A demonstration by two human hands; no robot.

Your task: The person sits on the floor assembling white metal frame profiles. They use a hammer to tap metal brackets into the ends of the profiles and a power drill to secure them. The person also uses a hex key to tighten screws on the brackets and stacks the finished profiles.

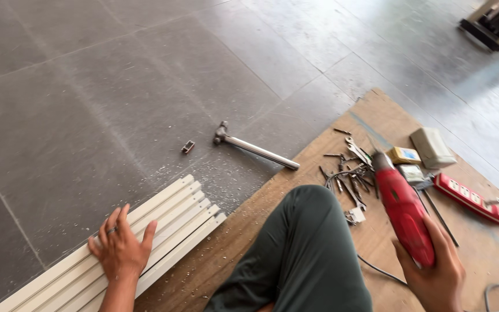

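Red corded power drill [402, 211] sits gripped in right hand [434, 271], fingers closed, right of the knee. Left hand [121, 248] lies flat, fingers spread, on white channelled strips [174, 222]. Trailing cable could snag loose bits.

Just one view here, worn on the person's head, looking steeply down and a bit forward over their bent knee [307, 242]. Close in: grey tiled floor [88, 104] far and left, plywood board [376, 115] to the right.
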